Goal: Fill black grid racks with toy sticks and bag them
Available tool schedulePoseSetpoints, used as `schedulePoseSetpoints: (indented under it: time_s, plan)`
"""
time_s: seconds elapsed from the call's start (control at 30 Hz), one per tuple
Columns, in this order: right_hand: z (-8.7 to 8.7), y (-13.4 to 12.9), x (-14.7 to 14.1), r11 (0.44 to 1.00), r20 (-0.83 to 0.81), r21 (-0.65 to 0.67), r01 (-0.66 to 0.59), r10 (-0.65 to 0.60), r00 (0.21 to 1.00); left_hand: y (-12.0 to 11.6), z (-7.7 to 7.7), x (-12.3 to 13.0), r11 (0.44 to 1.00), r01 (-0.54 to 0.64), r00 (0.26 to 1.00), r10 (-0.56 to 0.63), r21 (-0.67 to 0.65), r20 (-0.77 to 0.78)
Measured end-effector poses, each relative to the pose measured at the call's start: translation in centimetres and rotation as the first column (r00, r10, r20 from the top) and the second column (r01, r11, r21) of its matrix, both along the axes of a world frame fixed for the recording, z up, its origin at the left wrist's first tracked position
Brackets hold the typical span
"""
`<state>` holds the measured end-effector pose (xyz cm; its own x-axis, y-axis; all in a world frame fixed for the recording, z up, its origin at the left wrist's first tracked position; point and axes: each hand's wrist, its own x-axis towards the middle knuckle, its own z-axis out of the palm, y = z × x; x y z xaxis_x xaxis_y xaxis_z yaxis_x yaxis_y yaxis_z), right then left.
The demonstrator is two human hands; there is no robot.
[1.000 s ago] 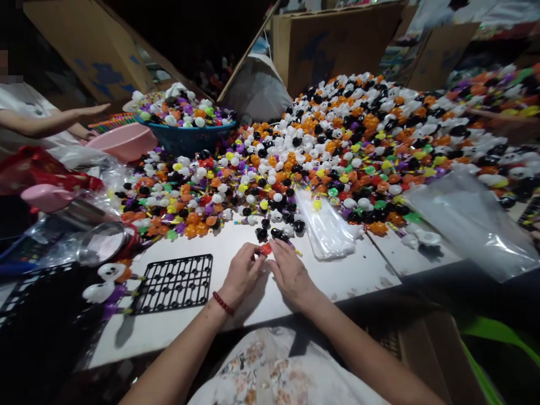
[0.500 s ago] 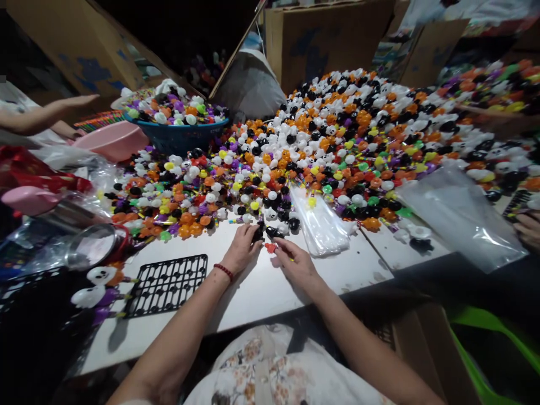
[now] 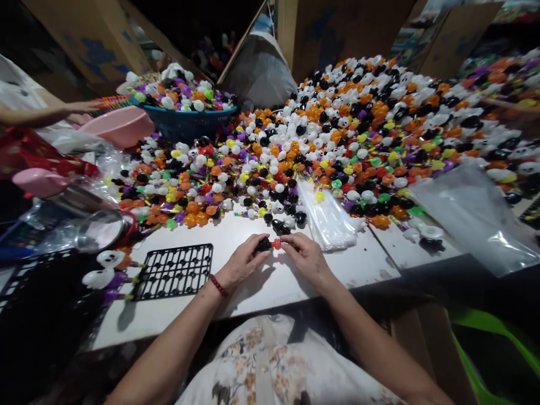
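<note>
Between the fingertips of my left hand (image 3: 247,260) is a small black plastic piece (image 3: 264,244). My right hand (image 3: 307,257) pinches a small red plastic piece (image 3: 276,243), whose end meets the black piece or lies right against it. Both hands are above the white tabletop (image 3: 257,295), close together. Just beyond them lie loose black pieces (image 3: 280,226) at the near edge of a big pile of small plastic toys (image 3: 291,152) in orange, white, black, purple and green. A stack of clear plastic bags (image 3: 329,225) lies to the right of the hands.
A black grid tray (image 3: 175,273) lies left of my hands, with ghost-headed toys (image 3: 101,278) beside it. Farther back are a blue basin (image 3: 185,124) full of toys and a pink basin (image 3: 120,126). A co-worker's hands (image 3: 80,109) show at far left. A large clear bag (image 3: 476,214) overhangs the right edge.
My hands have drawn slightly nearer to me, bringing the black and red pieces together end to end. At far left the co-worker's raised hand has come down. The camera view has shifted slightly.
</note>
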<state>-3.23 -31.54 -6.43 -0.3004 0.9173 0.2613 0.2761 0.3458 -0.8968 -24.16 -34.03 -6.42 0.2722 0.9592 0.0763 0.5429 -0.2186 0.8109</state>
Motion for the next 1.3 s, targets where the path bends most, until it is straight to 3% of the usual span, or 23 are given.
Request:
schedulePoseSetpoints:
  time_s: [0.13, 0.27, 0.47, 0.6, 0.7, 0.9, 1.0, 1.1, 1.3]
  plan:
    - [0.6, -0.3, 0.3, 0.997, 0.046, 0.005, -0.073, 0.073, 0.996, -0.2, -0.2, 0.2, 0.998, 0.043, 0.999, -0.043, -0.038, -0.011]
    - [1.0, -0.8, 0.1, 0.994, 0.057, -0.057, -0.094, 0.097, 0.994, -1.0, 0.3, 0.6, 0.984, 0.079, 0.997, -0.079, -0.159, 0.007]
    - [-0.5, -1.8, -0.3, 0.933, -0.053, -0.319, -0.164, 0.156, 0.986, -2.6, 0.3, 1.5, 0.944, 0.165, 0.981, -0.128, -0.286, 0.143]
    - [-1.7, -2.2, -0.6, 0.926, -0.098, -0.359, -0.115, 0.085, 0.992, -2.7, -0.1, 2.1, 0.944, 0.078, 0.977, -0.008, -0.320, 0.213]
    - [-1.5, -2.0, -0.4, 0.917, -0.193, -0.388, -0.095, 0.021, 0.981, -2.0, 0.2, 2.4, 0.935, 0.005, 0.954, 0.101, -0.354, 0.281]
    - [-0.4, -1.0, 1.2, 0.866, -0.235, -0.461, -0.193, 0.090, 0.968, -0.9, 0.7, 2.7, 0.897, -0.055, 0.924, 0.212, -0.439, 0.319]
    - [-0.5, -1.4, 0.9, 0.867, -0.184, -0.470, -0.163, 0.084, 0.979, -1.0, 0.2, 3.4, 0.898, -0.204, 0.919, 0.313, -0.389, 0.240]
    - [-1.1, -2.6, -0.4, 0.912, -0.081, -0.389, -0.126, 0.103, 0.991, -1.6, -0.3, 4.4, 0.897, -0.328, 0.910, 0.384, -0.297, 0.154]
    - [-2.3, -3.6, -1.3, 0.930, -0.021, -0.341, -0.135, 0.136, 0.991, -2.0, -0.6, 4.1, 0.964, -0.235, 0.970, 0.241, -0.122, 0.030]
